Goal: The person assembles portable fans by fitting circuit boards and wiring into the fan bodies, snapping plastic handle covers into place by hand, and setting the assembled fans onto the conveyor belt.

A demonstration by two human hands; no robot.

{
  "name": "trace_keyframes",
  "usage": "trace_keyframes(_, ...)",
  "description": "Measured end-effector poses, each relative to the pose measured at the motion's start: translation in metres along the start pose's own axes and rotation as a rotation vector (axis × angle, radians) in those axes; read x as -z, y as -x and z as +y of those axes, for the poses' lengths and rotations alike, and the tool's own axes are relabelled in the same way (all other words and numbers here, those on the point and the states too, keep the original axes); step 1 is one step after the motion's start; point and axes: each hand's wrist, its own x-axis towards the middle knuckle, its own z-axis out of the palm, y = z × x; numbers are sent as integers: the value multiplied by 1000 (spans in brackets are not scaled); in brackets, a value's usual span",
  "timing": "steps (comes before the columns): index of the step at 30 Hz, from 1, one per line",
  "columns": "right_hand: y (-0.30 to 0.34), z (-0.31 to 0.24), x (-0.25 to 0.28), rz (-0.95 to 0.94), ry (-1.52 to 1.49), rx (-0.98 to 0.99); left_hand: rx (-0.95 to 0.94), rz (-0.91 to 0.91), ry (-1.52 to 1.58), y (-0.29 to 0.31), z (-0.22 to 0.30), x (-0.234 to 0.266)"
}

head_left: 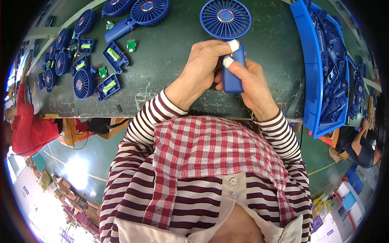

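Blue fan occupies left grip and right grip, thumbs inward.

Over the table, a fan is being held by the left hand and the right hand, its top being held out past them. To the left, more fans are being held up by the table. Among them, batteries are being held in cases, with boards being seen close by. To the right of the hands, parts are being held in a bin. On the far left and far right, people are being seen.
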Motion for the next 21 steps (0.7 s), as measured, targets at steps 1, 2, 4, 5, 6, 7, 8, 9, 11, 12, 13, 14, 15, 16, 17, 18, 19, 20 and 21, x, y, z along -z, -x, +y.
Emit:
trace_keyframes(1,0,1,-1,21,19,14,-25,4,-8,-1,-1,-1)
trace_keyframes(2,0,0,-2,43,37,29,-29,-8,-19,-1,-2,-1)
trace_keyframes(4,1,-2,-3,85,55,70,-132,-106,119,-4,-5,1)
trace_keyframes(5,2,-2,-2,114,263,165,-198,-157,107,-5,-5,1)
trace_keyframes(6,2,-3,0,146,471,257,-198,-178,91,-5,-4,0)
trace_keyframes(7,2,-1,-1,202,608,356,-268,-234,138,-2,-3,-2)
trace_keyframes(8,3,-3,-2,222,598,368,-335,-291,185,-1,-1,-2)
trace_keyframes(9,5,-6,-5,260,695,468,-374,-365,199,-3,-1,-1)
trace_keyframes(11,8,-9,-10,320,748,588,-399,-379,174,-3,1,-3)
trace_keyframes(12,8,-9,-10,341,734,596,-429,-378,166,-3,1,-5)
trace_keyframes(13,9,-8,-10,341,786,623,-439,-364,169,0,1,-7)
trace_keyframes(14,10,-8,-10,342,837,648,-431,-375,154,2,0,-6)
trace_keyframes(15,10,-8,-12,341,802,715,-450,-380,186,3,-1,-5)
trace_keyframes(16,12,-8,-12,358,791,718,-468,-386,220,3,-2,-5)
trace_keyframes(17,13,-9,-12,343,816,730,-471,-381,215,5,-1,-7)
trace_keyframes(18,15,-8,-12,327,840,742,-462,-391,203,5,0,-9)
trace_keyframes(19,15,-8,-12,340,828,746,-466,-391,232,7,1,-10)
trace_keyframes(20,16,-7,-11,316,842,737,-471,-390,262,9,2,-11)
trace_keyframes(21,17,-6,-11,292,856,728,-471,-358,255,13,4,-16)
